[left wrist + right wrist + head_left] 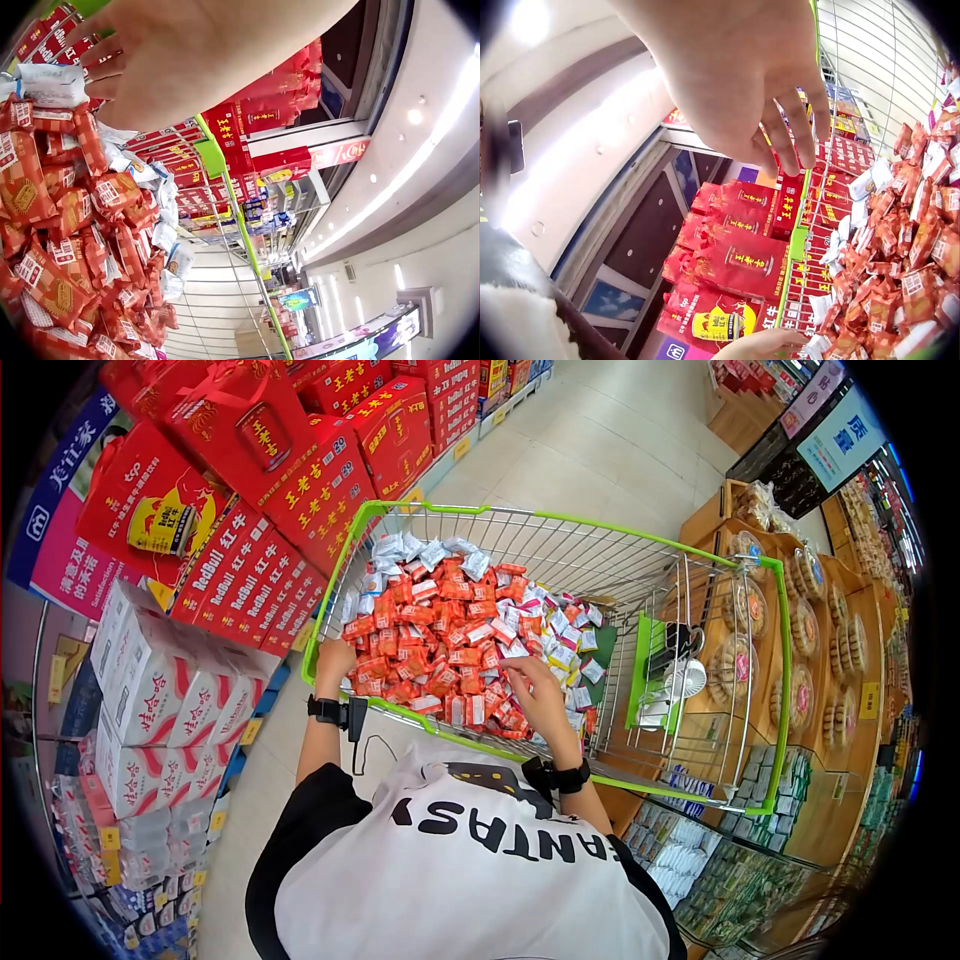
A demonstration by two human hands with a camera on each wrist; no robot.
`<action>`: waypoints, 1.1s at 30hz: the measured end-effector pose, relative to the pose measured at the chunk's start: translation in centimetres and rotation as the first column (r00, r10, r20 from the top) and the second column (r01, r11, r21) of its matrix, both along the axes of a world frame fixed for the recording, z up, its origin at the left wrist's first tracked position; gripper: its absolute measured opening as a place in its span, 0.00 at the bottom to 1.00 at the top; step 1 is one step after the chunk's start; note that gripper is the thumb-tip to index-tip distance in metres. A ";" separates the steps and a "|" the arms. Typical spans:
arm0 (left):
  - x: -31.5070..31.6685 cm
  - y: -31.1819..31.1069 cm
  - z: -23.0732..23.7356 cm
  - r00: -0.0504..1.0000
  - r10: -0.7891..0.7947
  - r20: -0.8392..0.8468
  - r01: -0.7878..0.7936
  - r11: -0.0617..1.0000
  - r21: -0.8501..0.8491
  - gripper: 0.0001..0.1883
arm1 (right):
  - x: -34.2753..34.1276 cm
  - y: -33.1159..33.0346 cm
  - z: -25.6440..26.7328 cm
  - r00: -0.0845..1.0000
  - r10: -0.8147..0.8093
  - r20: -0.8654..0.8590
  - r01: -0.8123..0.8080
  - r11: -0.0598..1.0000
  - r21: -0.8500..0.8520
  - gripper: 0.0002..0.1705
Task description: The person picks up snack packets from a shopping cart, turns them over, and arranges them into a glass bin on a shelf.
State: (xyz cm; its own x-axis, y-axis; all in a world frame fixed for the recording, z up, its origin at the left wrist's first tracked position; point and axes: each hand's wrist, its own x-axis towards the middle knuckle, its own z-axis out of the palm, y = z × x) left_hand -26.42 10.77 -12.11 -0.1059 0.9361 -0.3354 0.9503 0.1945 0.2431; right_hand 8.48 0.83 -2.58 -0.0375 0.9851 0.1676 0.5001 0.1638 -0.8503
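Observation:
Small wrapped packets, mostly red [430, 630], are heaped in one end of a wire shopping cart with a green rim [560, 515]. White-and-blue packets [460, 546] edge the heap; yellow and white ones [565, 645] lie at its other side. The left hand [335, 660] is at the cart's near left corner, beside red packets; in the left wrist view this hand [161, 64] has its fingers loosely extended. The right hand [538, 698] is over the heap's near edge, nothing visible in it. Its fingers hang slightly bent and apart in the right wrist view, where the hand [742, 82] shows large.
Red drink cartons [315, 485] are stacked left of the cart, with white-and-red packs [160, 695] nearer. Wooden shelves [815, 740] with round food trays stand close on the right. A green child seat panel [650, 670] is in the cart. Tiled floor [590, 445] lies beyond.

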 end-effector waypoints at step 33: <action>5.5 -1.1 12.7 0.348 -0.397 0.849 0.534 0.828 0.168 0.19 | -5.7 3.8 -0.2 0.876 0.180 -0.446 -0.331 0.898 -0.288 0.38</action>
